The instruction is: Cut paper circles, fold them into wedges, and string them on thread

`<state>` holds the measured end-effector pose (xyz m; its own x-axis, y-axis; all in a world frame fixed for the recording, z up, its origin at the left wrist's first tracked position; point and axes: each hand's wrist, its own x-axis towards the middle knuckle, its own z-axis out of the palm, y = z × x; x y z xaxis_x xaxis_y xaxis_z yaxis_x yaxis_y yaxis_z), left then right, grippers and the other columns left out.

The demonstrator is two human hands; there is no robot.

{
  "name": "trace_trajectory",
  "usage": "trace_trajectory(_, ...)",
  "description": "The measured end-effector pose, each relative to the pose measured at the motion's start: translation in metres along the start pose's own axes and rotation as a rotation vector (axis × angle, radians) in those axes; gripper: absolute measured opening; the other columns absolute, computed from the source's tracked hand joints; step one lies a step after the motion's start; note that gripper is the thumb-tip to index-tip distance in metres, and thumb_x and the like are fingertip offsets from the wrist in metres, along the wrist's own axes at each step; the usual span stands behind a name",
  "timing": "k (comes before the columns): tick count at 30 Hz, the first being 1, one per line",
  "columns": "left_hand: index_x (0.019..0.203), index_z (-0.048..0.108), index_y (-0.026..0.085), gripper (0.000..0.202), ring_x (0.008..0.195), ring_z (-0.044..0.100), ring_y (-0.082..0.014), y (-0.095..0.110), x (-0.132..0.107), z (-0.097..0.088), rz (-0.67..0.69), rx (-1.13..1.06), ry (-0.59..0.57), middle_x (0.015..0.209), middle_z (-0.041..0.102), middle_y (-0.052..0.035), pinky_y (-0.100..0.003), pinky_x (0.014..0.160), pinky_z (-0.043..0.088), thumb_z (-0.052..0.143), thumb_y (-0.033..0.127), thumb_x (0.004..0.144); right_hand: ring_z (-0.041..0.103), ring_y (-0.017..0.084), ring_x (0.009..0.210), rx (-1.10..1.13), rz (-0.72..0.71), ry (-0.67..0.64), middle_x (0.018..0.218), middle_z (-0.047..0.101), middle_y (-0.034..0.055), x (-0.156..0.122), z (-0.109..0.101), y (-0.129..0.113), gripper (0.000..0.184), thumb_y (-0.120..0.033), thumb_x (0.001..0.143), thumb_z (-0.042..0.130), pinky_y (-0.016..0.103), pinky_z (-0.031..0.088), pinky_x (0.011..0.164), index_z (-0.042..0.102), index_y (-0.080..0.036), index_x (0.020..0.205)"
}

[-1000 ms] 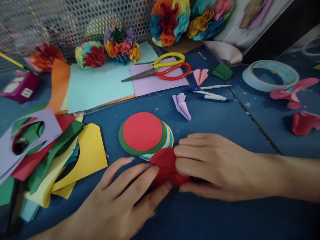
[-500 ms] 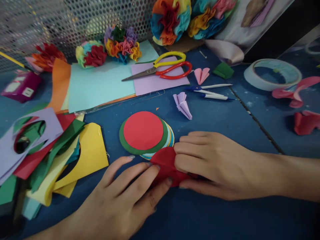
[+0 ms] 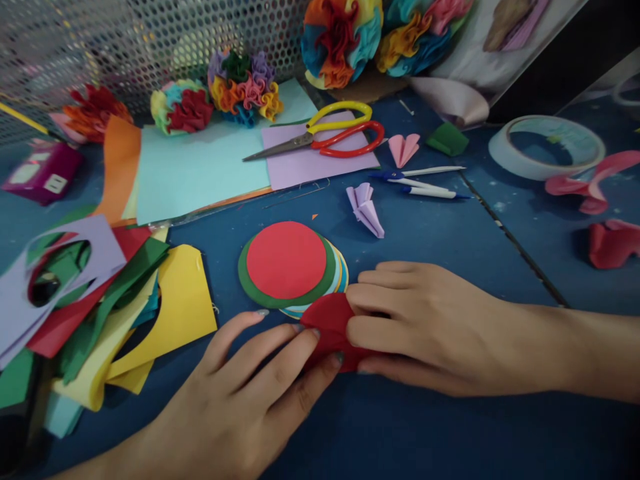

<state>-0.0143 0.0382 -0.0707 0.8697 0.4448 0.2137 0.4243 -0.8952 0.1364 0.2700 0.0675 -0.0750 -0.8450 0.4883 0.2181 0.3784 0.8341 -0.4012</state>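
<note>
A dark red paper circle [image 3: 331, 317], partly folded, lies on the blue table between my two hands. My left hand [image 3: 253, 390] holds its left side, with the thumb at the lower edge and the fingertips on top. From the right, my right hand [image 3: 425, 327] has its fingers curled over the paper and the thumb along the near edge, hiding that part of it. Just beyond them is a stack of paper circles, a bright red circle [image 3: 286, 260] on top of a larger green circle [image 3: 245, 283]. My left little finger reaches near this stack.
Cut paper scraps [image 3: 185, 307] are heaped at left. Farther back lie scissors [image 3: 313, 137] on coloured sheets [image 3: 200, 173], a compass [image 3: 420, 180], a folded lilac petal [image 3: 366, 210] and a tape roll [image 3: 547, 167]. Several paper flowers [image 3: 245, 87] stand against a mesh panel.
My right fingers have shifted slightly on the dark red paper, curling a little more. My left hand stays almost still, and the other things are unmoved.
</note>
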Motion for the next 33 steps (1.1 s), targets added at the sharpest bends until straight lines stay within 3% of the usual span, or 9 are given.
trace_trajectory(6,0.132,0.071,0.022,0.035,0.131,0.052,-0.0198,0.008,0.002,-0.014,0.066,0.145,-0.066,0.139,0.067,-0.0027,-0.046,0.134,0.010,0.052,0.038,0.109,0.045,0.020,0.073,0.000,0.000,-0.021,0.090,0.059,0.0037,-0.001,-0.001,0.001,0.021,-0.030,0.110,0.040,0.034,0.030,0.068,0.056,-0.022,0.098)
trace_trajectory(10,0.126,0.074,0.022,0.028,0.134,0.052,-0.0175,0.008,-0.001,-0.022,0.196,0.143,-0.042,0.146,0.063,0.0021,-0.035,0.130,0.026,0.055,0.029,0.108,0.045,0.020,0.072,0.006,0.003,-0.031,0.090,0.059,0.0039,0.000,-0.001,0.002,0.022,-0.031,0.109,0.041,0.034,0.030,0.067,0.055,-0.021,0.096)
trace_trajectory(13,0.128,0.073,0.020,0.031,0.130,0.057,-0.0159,0.002,0.000,-0.021,0.196,0.058,-0.062,0.139,0.069,0.0027,-0.029,0.122,0.035,0.050,0.032,0.110,0.046,0.020,0.074,0.018,0.010,-0.014,0.088,0.058,0.0032,0.001,0.000,0.002,0.022,-0.033,0.108,0.045,0.033,0.032,0.069,0.055,-0.021,0.092)
trace_trajectory(19,0.139,0.065,0.019,0.041,0.128,0.060,-0.0167,-0.002,0.009,-0.014,0.183,0.009,-0.129,0.136,0.070,-0.0012,-0.032,0.123,0.032,0.046,0.042,0.111,0.045,0.014,0.070,0.231,0.099,0.026,0.077,0.056,-0.0029,0.003,-0.003,0.003,0.023,-0.031,0.102,0.061,0.029,0.035,0.068,0.051,-0.021,0.084)
trace_trajectory(25,0.148,0.056,0.017,0.054,0.127,0.057,-0.0192,0.007,0.014,-0.014,0.163,0.039,-0.144,0.136,0.070,-0.0025,-0.038,0.125,0.026,0.049,0.053,0.107,0.043,0.008,0.061,0.596,0.277,0.160,0.075,0.051,-0.0050,0.003,-0.008,0.007,0.015,-0.024,0.103,0.054,0.021,0.035,0.056,0.053,-0.020,0.089)
trace_trajectory(33,0.145,0.059,0.021,0.078,0.113,0.060,-0.0265,0.016,0.035,-0.016,0.174,0.130,-0.148,0.124,0.068,-0.0072,-0.044,0.111,0.036,0.074,0.068,0.085,0.045,0.009,0.062,0.524,0.257,0.184,0.077,0.056,-0.0035,0.003,-0.005,0.007,0.008,-0.020,0.101,0.053,0.021,0.039,0.057,0.057,-0.018,0.095)
